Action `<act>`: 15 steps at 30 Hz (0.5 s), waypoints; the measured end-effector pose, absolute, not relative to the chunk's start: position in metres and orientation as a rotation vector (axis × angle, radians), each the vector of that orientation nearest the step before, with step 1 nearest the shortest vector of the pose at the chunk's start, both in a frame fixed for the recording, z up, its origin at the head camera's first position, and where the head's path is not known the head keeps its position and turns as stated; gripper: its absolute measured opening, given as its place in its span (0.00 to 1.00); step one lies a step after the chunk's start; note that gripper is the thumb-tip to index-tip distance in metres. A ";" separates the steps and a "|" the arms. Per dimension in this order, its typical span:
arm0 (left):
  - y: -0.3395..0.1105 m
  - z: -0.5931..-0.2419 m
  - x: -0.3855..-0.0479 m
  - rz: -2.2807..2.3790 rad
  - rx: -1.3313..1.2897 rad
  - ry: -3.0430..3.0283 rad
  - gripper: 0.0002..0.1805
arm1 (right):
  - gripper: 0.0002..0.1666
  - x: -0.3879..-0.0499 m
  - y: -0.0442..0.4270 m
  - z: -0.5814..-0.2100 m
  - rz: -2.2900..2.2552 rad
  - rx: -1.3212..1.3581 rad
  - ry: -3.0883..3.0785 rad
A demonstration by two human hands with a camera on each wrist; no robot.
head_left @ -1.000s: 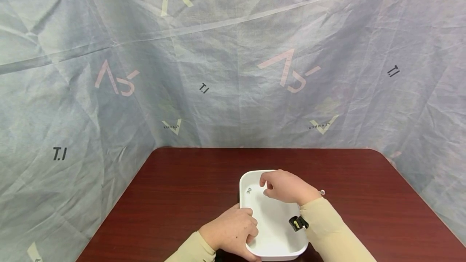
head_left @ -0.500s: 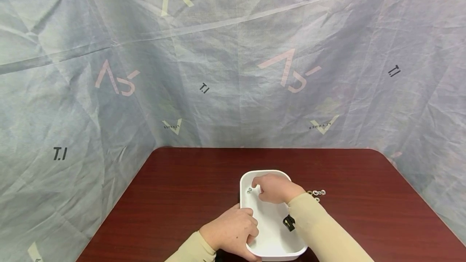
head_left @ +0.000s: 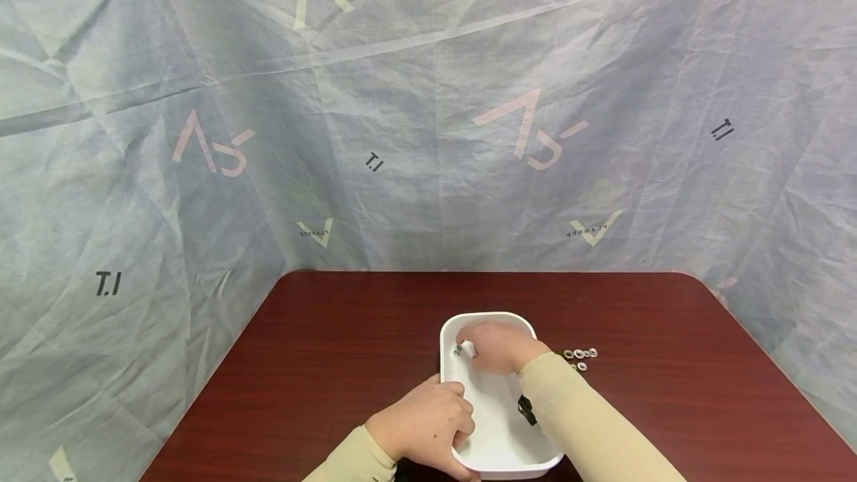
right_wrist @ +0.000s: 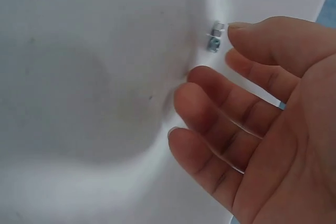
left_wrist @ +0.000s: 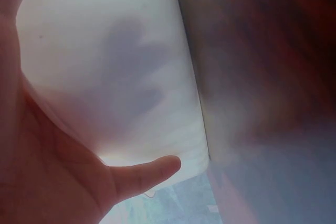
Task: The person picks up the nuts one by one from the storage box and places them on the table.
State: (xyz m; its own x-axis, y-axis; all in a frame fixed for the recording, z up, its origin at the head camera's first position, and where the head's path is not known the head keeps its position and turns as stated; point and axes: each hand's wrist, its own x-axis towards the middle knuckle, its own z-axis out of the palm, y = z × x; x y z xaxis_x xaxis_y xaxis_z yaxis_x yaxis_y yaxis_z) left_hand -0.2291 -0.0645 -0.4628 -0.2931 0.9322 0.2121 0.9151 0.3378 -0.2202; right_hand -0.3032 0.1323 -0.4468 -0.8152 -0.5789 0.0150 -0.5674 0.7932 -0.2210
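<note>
A white plastic tray (head_left: 492, 422) stands on the table. My left hand (head_left: 428, 422) grips its near left wall, fingers bent over the rim and thumb along the outside. The left wrist view shows the thumb (left_wrist: 147, 177) against the tray wall (left_wrist: 79, 35), with finger shadows showing through. Inside the tray's far left part, my right hand (head_left: 498, 348) reaches in with loosely bent fingers. Two small shiny metal nuts (right_wrist: 214, 36) lie by the wall, close to the right thumb tip (right_wrist: 241, 32); nothing is between those fingers.
On the table right of the tray lie several small ring-shaped metal pieces (head_left: 580, 355), partly behind the right sleeve (head_left: 589, 415). A black device (head_left: 526, 409) sits at the right wrist. Grey printed cloth (head_left: 428, 132) hangs behind the dark red table (head_left: 348, 333).
My right hand has moved left and down into the tray, towards the small nuts. The ring-shaped pieces on the table came into view behind the sleeve. My left hand stayed in place.
</note>
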 end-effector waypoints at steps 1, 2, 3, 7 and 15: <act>-0.064 -0.463 -0.229 0.079 -1.649 -2.305 0.30 | 0.18 -0.303 0.132 -0.448 -0.332 -0.930 2.927; -0.065 -0.463 -0.229 0.077 -1.649 -2.304 0.30 | 0.18 -0.304 0.131 -0.449 -0.330 -0.927 2.931; -0.065 -0.463 -0.229 0.075 -1.649 -2.304 0.30 | 0.18 -0.304 0.131 -0.450 -0.328 -0.927 2.932; -0.065 -0.462 -0.228 0.068 -1.647 -2.305 0.30 | 0.18 -0.303 0.130 -0.452 -0.323 -0.941 2.937; -0.065 -0.462 -0.229 0.082 -1.650 -2.314 0.30 | 0.17 -0.303 0.130 -0.453 -0.302 -0.990 2.963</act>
